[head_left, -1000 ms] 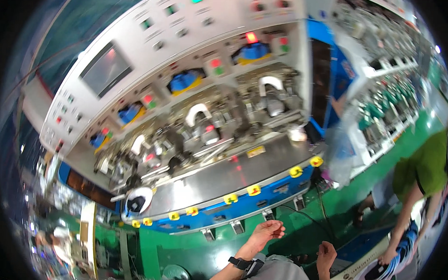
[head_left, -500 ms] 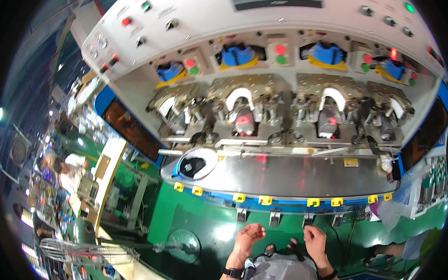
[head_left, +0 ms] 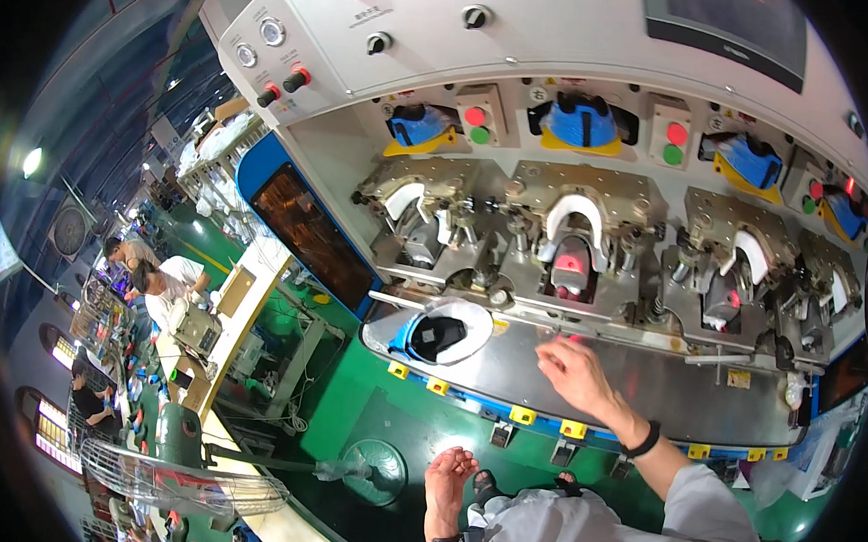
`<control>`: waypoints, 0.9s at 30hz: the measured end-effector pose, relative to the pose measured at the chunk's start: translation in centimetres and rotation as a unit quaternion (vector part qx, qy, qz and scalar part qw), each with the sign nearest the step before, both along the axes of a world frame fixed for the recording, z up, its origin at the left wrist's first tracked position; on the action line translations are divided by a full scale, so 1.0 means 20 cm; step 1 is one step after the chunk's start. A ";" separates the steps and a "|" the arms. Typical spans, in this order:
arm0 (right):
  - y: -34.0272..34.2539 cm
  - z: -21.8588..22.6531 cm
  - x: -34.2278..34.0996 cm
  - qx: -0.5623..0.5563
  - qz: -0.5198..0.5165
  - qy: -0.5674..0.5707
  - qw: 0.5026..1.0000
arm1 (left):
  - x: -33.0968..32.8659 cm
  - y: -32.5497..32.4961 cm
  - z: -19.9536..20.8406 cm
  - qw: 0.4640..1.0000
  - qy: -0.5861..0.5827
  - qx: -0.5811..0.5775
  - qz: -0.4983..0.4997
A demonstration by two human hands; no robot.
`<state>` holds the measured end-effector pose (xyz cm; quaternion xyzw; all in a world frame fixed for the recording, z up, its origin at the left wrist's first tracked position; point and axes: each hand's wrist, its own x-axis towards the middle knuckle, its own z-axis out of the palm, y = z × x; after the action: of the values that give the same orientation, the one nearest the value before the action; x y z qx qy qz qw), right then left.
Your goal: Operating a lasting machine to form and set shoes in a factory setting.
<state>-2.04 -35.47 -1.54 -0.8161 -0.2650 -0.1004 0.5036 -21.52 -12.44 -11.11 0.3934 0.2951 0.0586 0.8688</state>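
Observation:
My right hand (head_left: 576, 376) reaches over the front metal shelf (head_left: 631, 383) of a machine. Its fingers are loosely bent, and I see nothing in them. Lower down, in front of the machine, my left hand (head_left: 451, 477) hangs with half-curled fingers apart, holding nothing visible. Toward the left end of that shelf lies a blue and black shoe upper (head_left: 436, 338) with a wide white rim. Behind my right hand is a metal station with a white horseshoe-shaped pad (head_left: 574, 219) above a grey, toe-shaped form (head_left: 572, 263). Neither hand touches them.
Similar stations stand to both sides, below several blue toe-shaped pieces (head_left: 581, 121) on yellow holders. Red and green buttons (head_left: 675, 144) sit between these. Yellow-housed switches (head_left: 523, 416) line the shelf's front edge. A caged fan (head_left: 188, 477) and people at a bench (head_left: 171, 286) are at left.
The view has swung left and closer to the machine. My right hand has risen from near my body to over the shelf. My left hand stays low by my body.

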 end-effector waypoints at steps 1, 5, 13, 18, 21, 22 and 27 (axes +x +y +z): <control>0.08 0.08 0.12 -0.033 0.022 -0.037 0.999 | 0.04 0.04 0.01 1.000 0.002 0.000 -0.006; 0.49 0.43 0.61 -0.086 0.054 -0.211 0.972 | 0.24 0.27 0.03 0.999 -0.011 0.021 -0.031; 1.33 0.99 1.57 -0.026 -0.177 -0.396 0.901 | 0.55 0.87 0.12 0.992 -0.074 0.061 -0.086; 1.46 0.99 1.80 -0.208 -0.231 -0.230 0.922 | 0.63 1.07 0.18 0.988 -0.089 0.068 -0.111; 1.37 0.96 1.76 -0.182 -0.205 -0.282 0.919 | 0.68 1.11 0.24 0.978 -0.099 0.110 -0.146; 1.32 0.91 1.73 -0.150 -0.184 -0.323 0.916 | 0.69 1.10 0.27 0.979 -0.099 0.111 -0.142; 1.25 0.65 0.79 -0.097 -0.045 -0.322 0.941 | 0.88 1.00 0.46 0.968 -0.187 0.060 -0.154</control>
<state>13.80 -10.42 11.40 -0.7961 -0.3848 -0.3539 0.3047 -4.01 7.64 -1.88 0.4680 0.0594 0.0140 0.8816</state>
